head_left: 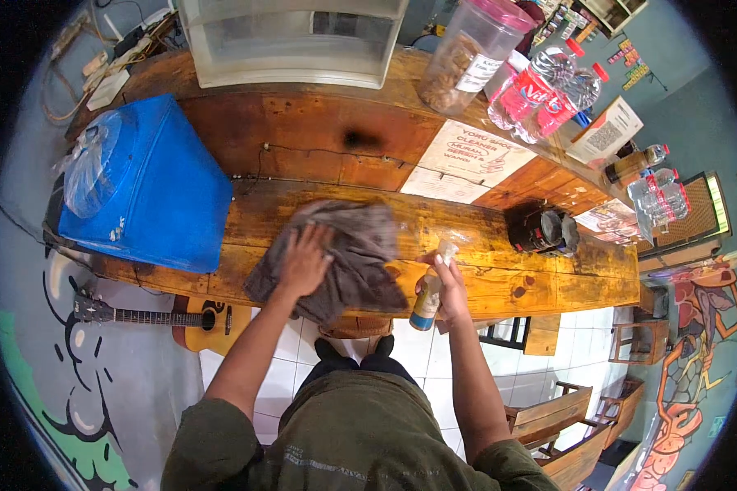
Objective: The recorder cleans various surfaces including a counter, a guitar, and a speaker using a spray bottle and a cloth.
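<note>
Varnished wooden counter (581, 286), ledge (408, 69) above it; on ledge, pink-lidded clear jar (457, 69), white label, brown pieces inside; beside it, two clear plastic bottles (526, 92), red caps, red-and-pink labels; left hand (305, 260) palm down, fingers spread on dark gray cloth (360, 274), which lies crumpled across counter; right hand (453, 290) wrapped around spray bottle (424, 309) near counter's front edge; its label has blue lower band; how much liquid inside, cannot tell; white poster (467, 155) with red printing on panel (303, 139) under ledge

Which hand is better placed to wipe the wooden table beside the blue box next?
Probably the left hand: it lies on the dark cloth and is nearer the blue box, while the right hand holds a bottle.
</note>
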Demonstrator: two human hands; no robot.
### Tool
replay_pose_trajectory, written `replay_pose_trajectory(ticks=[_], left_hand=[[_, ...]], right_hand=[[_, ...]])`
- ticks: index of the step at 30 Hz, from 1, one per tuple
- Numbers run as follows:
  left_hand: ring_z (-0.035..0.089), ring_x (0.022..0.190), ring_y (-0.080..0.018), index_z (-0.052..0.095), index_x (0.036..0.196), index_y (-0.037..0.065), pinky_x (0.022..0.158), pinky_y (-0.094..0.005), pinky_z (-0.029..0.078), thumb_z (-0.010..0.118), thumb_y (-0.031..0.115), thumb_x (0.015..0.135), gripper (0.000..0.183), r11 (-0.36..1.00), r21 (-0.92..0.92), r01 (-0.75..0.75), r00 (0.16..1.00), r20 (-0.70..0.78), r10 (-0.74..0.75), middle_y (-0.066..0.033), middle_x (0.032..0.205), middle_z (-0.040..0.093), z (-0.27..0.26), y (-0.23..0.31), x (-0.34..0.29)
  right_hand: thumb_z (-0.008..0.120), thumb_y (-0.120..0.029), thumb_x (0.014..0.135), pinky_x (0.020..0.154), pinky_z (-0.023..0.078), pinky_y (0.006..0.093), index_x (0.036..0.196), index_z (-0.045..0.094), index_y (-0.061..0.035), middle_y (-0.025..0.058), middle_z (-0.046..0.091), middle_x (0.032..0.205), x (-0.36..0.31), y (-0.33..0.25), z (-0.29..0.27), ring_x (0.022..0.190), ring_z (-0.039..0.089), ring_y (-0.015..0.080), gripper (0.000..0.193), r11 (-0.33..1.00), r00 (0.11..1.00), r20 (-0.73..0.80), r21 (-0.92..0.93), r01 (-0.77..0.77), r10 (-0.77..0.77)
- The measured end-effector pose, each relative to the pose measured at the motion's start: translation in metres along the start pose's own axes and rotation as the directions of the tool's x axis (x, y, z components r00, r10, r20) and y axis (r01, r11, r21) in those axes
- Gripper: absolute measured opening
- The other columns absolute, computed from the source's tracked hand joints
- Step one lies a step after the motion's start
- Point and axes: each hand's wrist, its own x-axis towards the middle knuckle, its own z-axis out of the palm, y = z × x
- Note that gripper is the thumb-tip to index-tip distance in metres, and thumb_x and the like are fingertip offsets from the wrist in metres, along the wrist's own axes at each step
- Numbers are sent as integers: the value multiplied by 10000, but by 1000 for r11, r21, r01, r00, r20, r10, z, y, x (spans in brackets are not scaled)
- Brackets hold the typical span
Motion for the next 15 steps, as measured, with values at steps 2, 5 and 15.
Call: replay_pose_trajectory(ticks=[2,5,15], left_hand=[[187,1438,-315,312,1473,101,1172,-514,106,353,386,1006,548,987,89,135,989,-77,-128,-141,1528,279,2,-34,-2],[136,1452,-308,293,1481,97,1172,-524,92,347,393,1009,560,950,145,276,959,-113,-261,-135,1543,245,2,-60,-2],[76,1454,-362,251,1481,24,1147,-593,55,401,463,979,683,809,272,521,849,-71,-523,-163,1547,219,18,30,33]], right_hand=[[566,-297,950,562,489,321,1084,489,-93,67,593,971,2,1,-5,610,593,193,256,1000,999,31,4,21,-21],[557,-299,953,564,492,325,1096,488,-93,76,600,988,0,2,-18,610,593,192,260,999,999,18,-30,32,-32],[526,-321,963,590,509,329,1272,457,-77,106,589,998,-6,-8,-139,640,583,195,400,1000,1000,13,2,-9,9]])
